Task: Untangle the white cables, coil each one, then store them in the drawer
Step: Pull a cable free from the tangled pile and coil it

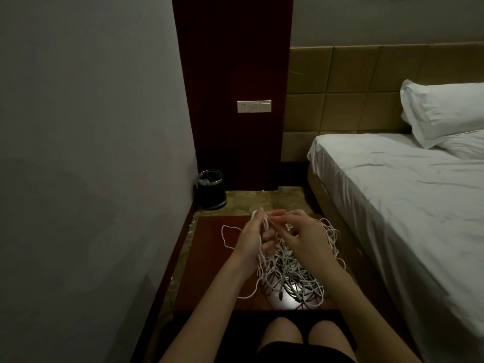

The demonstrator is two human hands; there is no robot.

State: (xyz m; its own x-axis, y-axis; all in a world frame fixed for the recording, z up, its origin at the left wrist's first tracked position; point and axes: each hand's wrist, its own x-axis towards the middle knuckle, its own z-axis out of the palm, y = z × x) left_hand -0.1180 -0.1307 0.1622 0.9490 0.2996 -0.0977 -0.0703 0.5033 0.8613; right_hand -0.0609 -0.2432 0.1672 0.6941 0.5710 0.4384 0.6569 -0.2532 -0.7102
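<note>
Seated at a dark red table [209,258] beside a bed [392,192], you lift strands from a tangle of white cables [290,273] heaped on its top. Your left hand [252,237] grips a bunch of strands; your right hand [301,231] pinches one just beside it.

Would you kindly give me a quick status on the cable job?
Both hands up: left hand and right hand pinching strands. White cables still one tangle on the nightstand, none coiled. Drawer not in view.
</note>
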